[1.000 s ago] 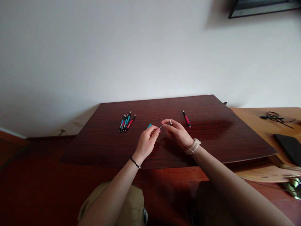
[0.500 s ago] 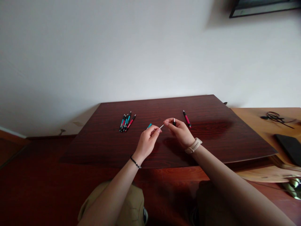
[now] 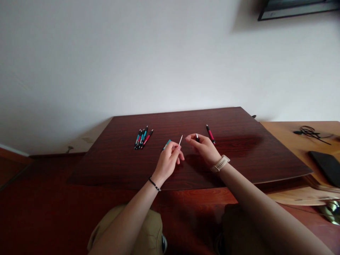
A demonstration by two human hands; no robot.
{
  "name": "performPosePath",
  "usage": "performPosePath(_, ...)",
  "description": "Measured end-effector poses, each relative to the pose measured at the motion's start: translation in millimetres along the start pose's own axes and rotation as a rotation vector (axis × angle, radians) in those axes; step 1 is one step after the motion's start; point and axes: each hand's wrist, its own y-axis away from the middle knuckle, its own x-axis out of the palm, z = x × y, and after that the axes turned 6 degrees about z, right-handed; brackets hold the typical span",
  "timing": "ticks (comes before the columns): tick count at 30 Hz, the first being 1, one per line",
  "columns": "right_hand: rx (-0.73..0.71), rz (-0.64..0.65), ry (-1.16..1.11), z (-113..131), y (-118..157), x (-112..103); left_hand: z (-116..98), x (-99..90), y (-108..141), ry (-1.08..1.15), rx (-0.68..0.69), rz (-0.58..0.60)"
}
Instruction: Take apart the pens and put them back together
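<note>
My left hand (image 3: 168, 158), with a dark bracelet at its wrist, pinches a thin white pen refill (image 3: 180, 140) between thumb and fingers, its tip pointing up. Just behind those fingers shows a teal pen barrel (image 3: 166, 145), partly covered; whether the hand holds it or it lies on the table I cannot tell. A small black pen piece with a silver end (image 3: 197, 137) sticks out from the curled fingers of my right hand (image 3: 203, 147), which wears a pale watch. Thumb and index of that hand are close together, apart from the refill.
Several teal and red pens (image 3: 143, 137) lie bunched on the dark wooden table (image 3: 119, 163), left of my hands. One red pen (image 3: 210, 134) lies beyond my right hand. A lighter desk at right bears a black cable (image 3: 310, 132) and a flat black device (image 3: 325, 165).
The refill, earlier stretched between both hands, has come away from my right fingertips and tilted upright in my left hand. More of the teal barrel shows.
</note>
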Motion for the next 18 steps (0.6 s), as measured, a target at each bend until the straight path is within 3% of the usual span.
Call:
performPosePath(10, 0.005, 0.065, 0.074, 0.9, 2.5, 5.0, 4.8, 2.1, 0.9, -0.149, 0.018, 0.075)
performPosePath(15, 0.056, -0.016, -0.018, -3.1, 0.0, 0.4, 1.3, 1.0, 3.8, -0.587, 0.094, -0.027)
performPosePath(18, 0.077, -0.038, -0.06, -4.0, -1.8, -2.2, 2.1, 2.4, 5.8, -0.74, 0.162, -0.076)
